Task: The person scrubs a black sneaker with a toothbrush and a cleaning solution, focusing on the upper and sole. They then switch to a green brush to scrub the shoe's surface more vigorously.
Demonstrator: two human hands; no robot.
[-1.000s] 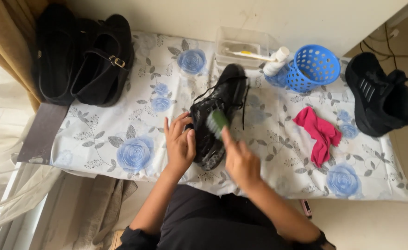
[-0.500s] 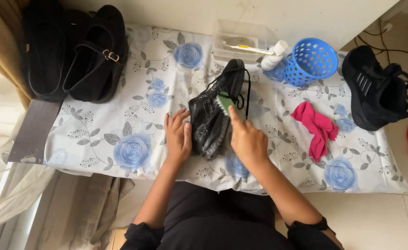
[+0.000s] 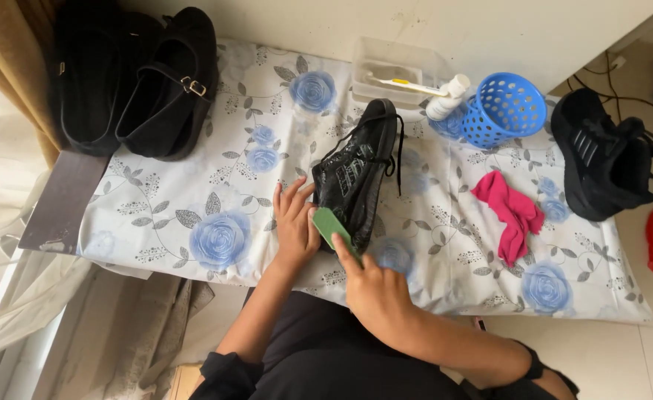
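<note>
A black lace-up sneaker [image 3: 356,174] lies on its side on a white cloth with blue roses [image 3: 215,215]. My left hand [image 3: 294,222] rests flat against the sneaker's near left side and steadies it. My right hand [image 3: 375,292] grips a green brush [image 3: 332,226] whose head presses on the sneaker's near end, beside my left fingers.
A blue plastic basket [image 3: 503,110], a white bottle [image 3: 446,98] and a clear tray with a toothbrush [image 3: 400,74] stand at the back. A pink rag [image 3: 510,215] lies to the right, a second black sneaker [image 3: 601,155] beyond it. Black strap shoes [image 3: 167,85] sit at back left.
My right hand has drawn the green brush from the sneaker's upper part down toward its near end. The left hand stays on the shoe.
</note>
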